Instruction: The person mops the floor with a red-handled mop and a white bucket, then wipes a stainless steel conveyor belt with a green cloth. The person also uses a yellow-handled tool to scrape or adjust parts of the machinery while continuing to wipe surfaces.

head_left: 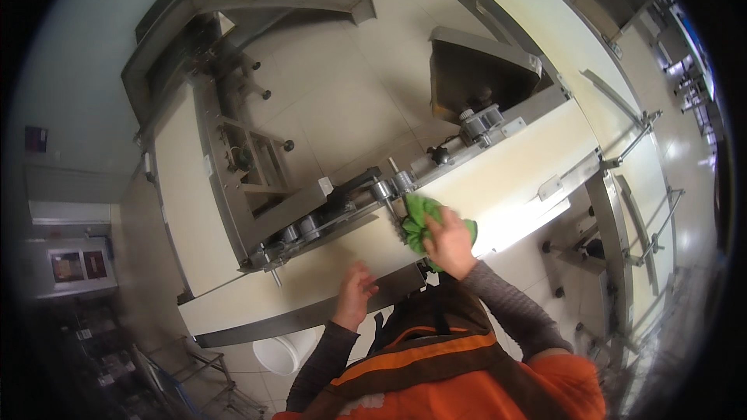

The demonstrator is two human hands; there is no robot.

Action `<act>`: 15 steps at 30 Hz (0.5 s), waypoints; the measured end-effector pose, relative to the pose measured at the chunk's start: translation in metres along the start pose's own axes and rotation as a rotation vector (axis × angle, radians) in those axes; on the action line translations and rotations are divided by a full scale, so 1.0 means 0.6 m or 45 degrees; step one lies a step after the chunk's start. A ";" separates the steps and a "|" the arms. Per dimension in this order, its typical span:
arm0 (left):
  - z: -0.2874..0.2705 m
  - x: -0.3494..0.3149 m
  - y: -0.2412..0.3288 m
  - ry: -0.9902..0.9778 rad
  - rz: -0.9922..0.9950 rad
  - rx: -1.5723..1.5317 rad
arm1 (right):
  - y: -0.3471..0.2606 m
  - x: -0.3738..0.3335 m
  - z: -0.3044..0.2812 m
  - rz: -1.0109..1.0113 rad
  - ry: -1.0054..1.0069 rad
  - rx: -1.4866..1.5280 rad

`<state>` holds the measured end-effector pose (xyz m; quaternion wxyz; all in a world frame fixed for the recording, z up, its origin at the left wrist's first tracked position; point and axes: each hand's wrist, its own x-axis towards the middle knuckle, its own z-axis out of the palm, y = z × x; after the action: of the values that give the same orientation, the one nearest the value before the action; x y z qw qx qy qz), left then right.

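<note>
Presently, in the head view, a green cloth (pixel 420 215) is held bunched on the cream conveyor belt (pixel 510 176), between the belt's far and near edges. It is gripped from above by the right hand (pixel 451 246), with the fingers closed over the fabric; how firmly it is pressed cannot be told. The left hand (pixel 355 296) is held at the belt's near edge, fingers loosely curled and nothing grasped (contact with the belt cannot be confirmed from this angle). Metal rollers (pixel 402 181) are mounted at the belt's far edge, just beside the cloth, and a black knob (pixel 440 155) is fitted farther right along that same edge.

A wiping pass appears to be the step in hand. For a good result, the cloth should be folded into a flat pad, so that even contact is made across the belt's width. Loose folds should be tucked under the palm and kept clear of the rollers at the far edge, where snagging is judged most likely. Strokes should be overlapped along the belt.
</note>
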<state>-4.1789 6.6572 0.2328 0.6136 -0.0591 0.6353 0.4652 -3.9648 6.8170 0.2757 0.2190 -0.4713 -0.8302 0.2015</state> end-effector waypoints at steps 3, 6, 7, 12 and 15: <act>0.010 -0.026 -0.009 -0.036 -0.013 -0.043 | 0.002 0.031 0.102 -0.209 -0.107 -0.504; -0.007 -0.047 -0.022 -0.060 0.004 -0.098 | 0.001 0.054 0.132 -0.160 -0.318 -0.723; -0.019 -0.044 -0.029 -0.055 0.010 -0.114 | 0.003 0.059 0.140 -0.213 -0.341 -0.845; -0.052 -0.041 -0.054 -0.074 0.010 -0.211 | -0.004 0.086 0.163 -0.270 -0.591 -1.174; -0.052 -0.044 -0.051 -0.123 0.031 -0.282 | 0.002 0.086 0.208 -0.230 -0.602 -1.388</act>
<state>-4.1753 6.6065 0.2332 0.6274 -0.0965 0.5504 0.5424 -4.0564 6.8467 0.1814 -0.2289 -0.3858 -0.8768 -0.1734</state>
